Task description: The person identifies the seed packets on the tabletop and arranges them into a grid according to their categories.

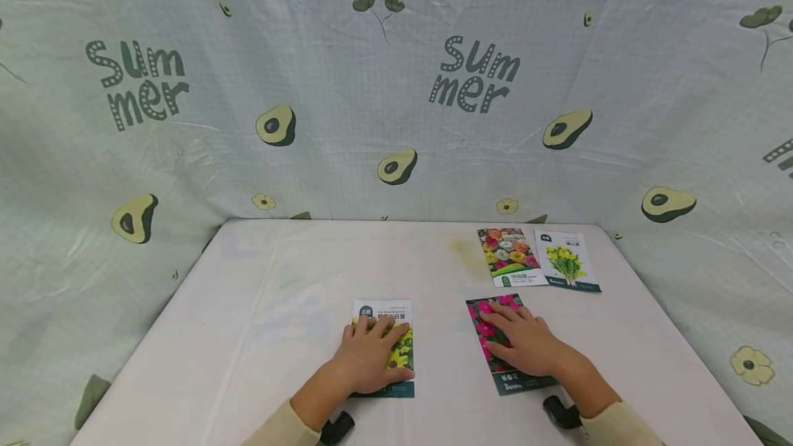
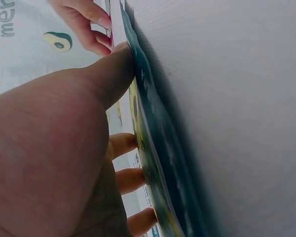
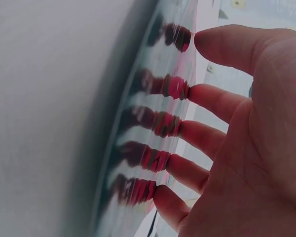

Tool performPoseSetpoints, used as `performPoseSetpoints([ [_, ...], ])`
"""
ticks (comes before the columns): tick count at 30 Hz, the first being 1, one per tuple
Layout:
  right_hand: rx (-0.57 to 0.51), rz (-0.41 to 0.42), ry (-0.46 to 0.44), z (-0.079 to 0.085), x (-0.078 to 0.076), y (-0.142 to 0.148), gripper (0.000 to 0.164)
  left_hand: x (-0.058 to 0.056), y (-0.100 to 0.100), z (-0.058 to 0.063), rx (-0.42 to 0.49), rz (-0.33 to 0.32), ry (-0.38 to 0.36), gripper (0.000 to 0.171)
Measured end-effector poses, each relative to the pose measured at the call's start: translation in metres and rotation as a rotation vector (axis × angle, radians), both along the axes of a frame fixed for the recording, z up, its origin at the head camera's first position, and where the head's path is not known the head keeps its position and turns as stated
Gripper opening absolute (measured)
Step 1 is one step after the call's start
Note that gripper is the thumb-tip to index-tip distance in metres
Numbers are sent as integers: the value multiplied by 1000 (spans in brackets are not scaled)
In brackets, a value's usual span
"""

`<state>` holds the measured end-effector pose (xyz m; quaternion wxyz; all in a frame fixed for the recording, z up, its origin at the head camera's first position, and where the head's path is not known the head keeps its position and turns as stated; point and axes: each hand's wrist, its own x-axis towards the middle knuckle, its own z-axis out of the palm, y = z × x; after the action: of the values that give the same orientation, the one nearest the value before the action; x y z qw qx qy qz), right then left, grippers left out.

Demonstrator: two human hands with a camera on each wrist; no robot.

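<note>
My left hand (image 1: 369, 356) lies spread over a seed packet with yellow sunflowers (image 1: 404, 349), white at the top and dark teal along the bottom. In the left wrist view its thumb and fingertips touch the packet's face (image 2: 155, 168). To the right, my right hand (image 1: 526, 343) rests with fingers spread on a seed packet with pink flowers (image 1: 483, 329), which lies slightly tilted. The right wrist view shows the fingertips (image 3: 200, 91) touching its glossy surface (image 3: 163, 123), which mirrors them. The palms hide part of both packets.
Behind my right hand lie a packet with mixed colourful flowers (image 1: 509, 253) and a white packet with a yellow bouquet (image 1: 566, 260), edges touching or overlapping. They sit on a white table (image 1: 297, 363) with a printed curtain (image 1: 334, 88) behind it. Black wrist devices (image 1: 560, 413) show near both sleeves.
</note>
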<state>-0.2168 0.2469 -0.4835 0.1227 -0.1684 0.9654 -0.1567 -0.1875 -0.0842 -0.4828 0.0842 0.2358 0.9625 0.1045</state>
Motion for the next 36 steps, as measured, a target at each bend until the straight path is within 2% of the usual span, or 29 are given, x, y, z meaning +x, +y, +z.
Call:
performPoseSetpoints([
  [2,-2,-5,-7,1,0,-2,65,-1,0,-2,0,1,3,78],
  [8,-1,-23,-22,4,2,-7,65,0,0,5,-1,4,-8,78],
  [26,19,7,-1,1,-1,-19,64,0,-1,3,8,4,-12,78],
  [36,15,-3,-8,7,4,-30,62,0,0,3,11,-1,3,77],
])
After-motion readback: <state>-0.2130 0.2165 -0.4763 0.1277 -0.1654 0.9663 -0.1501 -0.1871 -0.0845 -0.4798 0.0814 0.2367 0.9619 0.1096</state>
